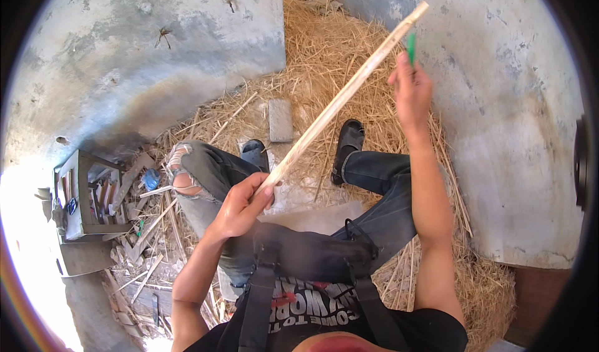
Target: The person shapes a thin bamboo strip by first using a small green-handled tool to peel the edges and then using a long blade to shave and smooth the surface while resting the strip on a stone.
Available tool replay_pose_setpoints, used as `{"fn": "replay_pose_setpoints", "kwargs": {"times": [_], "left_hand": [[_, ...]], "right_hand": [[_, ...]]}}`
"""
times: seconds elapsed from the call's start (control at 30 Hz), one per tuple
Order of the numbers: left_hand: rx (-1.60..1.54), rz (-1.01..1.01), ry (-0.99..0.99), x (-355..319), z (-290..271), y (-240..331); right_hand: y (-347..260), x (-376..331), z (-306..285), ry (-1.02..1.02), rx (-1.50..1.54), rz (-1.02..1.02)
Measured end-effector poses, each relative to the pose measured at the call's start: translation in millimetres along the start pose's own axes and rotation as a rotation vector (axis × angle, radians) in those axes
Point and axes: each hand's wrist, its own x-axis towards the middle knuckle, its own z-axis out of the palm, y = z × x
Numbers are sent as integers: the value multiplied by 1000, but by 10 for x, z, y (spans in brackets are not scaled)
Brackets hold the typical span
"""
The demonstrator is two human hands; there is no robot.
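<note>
wooden stick (346, 96) | left grip (242, 206) clasping near end | right grip (413, 93) around green object (411, 48) | black shirt (424, 328), pale lettering (307, 303)

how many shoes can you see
2: the left shoe, left of the wooden stick, and the right shoe, to the stick's right. The straw might hide others.
</note>
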Motion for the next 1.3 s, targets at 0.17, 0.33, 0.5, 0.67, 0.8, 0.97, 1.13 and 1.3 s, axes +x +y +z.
{"fn": "replay_pose_setpoints", "kwargs": {"times": [0.17,0.33,0.5,0.67,0.8,0.97,1.13,1.3], "left_hand": [[-99,-61,79,290,62,46],[-158,-107,125,501,15,-39],[-229,-108,123,557,-5,-177],[-148,-59,152,584,28,-260],[-161,-82,167,563,39,-285],[-205,-211,117,373,23,-314],[-266,-206,4,308,-11,-346],[-702,-322,-56,396,-61,-362]], "right_hand": [[74,-295,186,-330,-182,-29],[63,-502,366,-590,-241,3],[116,-639,573,-710,-405,-136],[193,-770,778,-633,-585,-157],[305,-774,893,-601,-715,-248],[533,-343,780,-526,-804,-167],[469,-203,564,-454,-893,-18],[215,-906,856,-646,-647,-54]]}}
